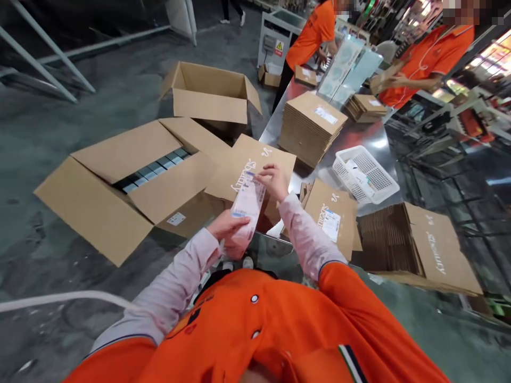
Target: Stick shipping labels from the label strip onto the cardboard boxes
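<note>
My left hand (229,225) is closed around the lower part of a strip of printed labels (248,201), whose pinkish-white length runs up and away from me. My right hand (275,181) pinches at the strip's top end, over a flat brown cardboard box (263,150) with white lettering. Whether a label there is stuck to the card or still on the strip, I cannot tell. Right of my right forearm lies another flat box (315,205) bearing a white printed label (331,225).
A large carton (107,151) with dark boxes inside stands open at left, another open carton (209,103) behind it. The metal table (383,143) holds stacked flat boxes (311,122), a white basket (365,175) and more flat boxes (435,244). Two people in orange shirts (313,32) work beyond.
</note>
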`<state>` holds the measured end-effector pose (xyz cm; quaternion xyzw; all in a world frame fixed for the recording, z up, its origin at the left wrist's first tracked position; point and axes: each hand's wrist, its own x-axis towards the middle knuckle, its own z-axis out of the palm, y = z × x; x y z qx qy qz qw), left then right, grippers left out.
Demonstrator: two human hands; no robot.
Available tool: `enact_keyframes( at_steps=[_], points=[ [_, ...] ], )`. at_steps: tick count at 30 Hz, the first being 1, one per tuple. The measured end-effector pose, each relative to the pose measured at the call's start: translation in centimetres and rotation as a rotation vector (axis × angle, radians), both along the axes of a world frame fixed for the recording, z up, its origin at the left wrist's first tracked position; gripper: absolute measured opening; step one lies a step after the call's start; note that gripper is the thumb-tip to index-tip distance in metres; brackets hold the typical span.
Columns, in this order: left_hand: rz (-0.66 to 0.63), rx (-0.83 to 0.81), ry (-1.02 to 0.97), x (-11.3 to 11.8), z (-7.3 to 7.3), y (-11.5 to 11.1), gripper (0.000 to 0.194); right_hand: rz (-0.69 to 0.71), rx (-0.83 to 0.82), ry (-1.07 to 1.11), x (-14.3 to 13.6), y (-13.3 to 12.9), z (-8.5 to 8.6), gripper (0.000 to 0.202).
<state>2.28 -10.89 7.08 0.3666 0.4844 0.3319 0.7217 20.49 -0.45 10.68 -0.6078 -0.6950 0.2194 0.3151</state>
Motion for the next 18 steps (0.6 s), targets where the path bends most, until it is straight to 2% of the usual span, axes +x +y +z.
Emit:
enact_keyframes(
  at_steps=[2, 3, 5, 7, 8, 10, 12, 14, 15, 16, 17, 18],
  points=[
    [0.007, -0.043, -0.047, -0.8, -1.0, -0.9, 0.068, -0.094, -0.048, -0.144, 0.1, 3.4, -0.1, 0.025],
    [0.015, -0.051, -0.05, -1.2, -1.5, -1.7, 0.073, -0.134, -0.077, -0.211, 0.1, 4.9, -0.3, 0.035],
    [0.019, -0.048, -0.006, -2.1, -2.3, -3.8, 0.08, -0.177, -0.107, -0.342, -0.2, 6.8, -0.8, 0.068],
    [0.025, -0.033, 0.06, -3.1, -2.7, -6.1, 0.086, -0.085, -0.096, -0.467, -1.0, 7.0, -1.5, 0.091],
    [0.026, -0.025, 0.088, -3.8, -2.7, -6.9, 0.089, 0.012, -0.083, -0.521, -1.5, 6.5, -1.9, 0.09],
    [0.054, -0.016, 0.139, -5.3, -2.3, -7.6, 0.088, 0.24, -0.059, -0.587, -2.6, 4.0, -2.5, 0.077],
    [0.133, 0.006, 0.199, -6.7, -1.3, -6.2, 0.077, 0.464, -0.027, -0.566, -3.1, 0.1, -3.0, 0.067],
    [0.234, 0.06, 0.277, -7.6, -0.2, -2.8, 0.063, 0.705, -0.004, -0.457, -2.8, -4.0, -3.2, 0.053],
    [0.279, 0.113, 0.324, -7.7, 0.4, -0.6, 0.057, 0.755, 0.0, -0.375, -2.3, -5.7, -3.3, 0.045],
    [0.316, 0.191, 0.387, -7.6, 0.9, 1.9, 0.052, 0.704, 0.007, -0.294, -1.7, -7.0, -3.4, 0.042],
    [0.33, 0.287, 0.491, -7.3, 1.4, 4.4, 0.046, 0.545, 0.02, -0.229, -1.0, -7.8, -3.4, 0.045],
    [0.325, 0.422, 0.628, -6.8, 1.8, 6.7, 0.04, 0.301, 0.034, -0.193, -0.4, -8.2, -3.6, 0.047]
  ],
)
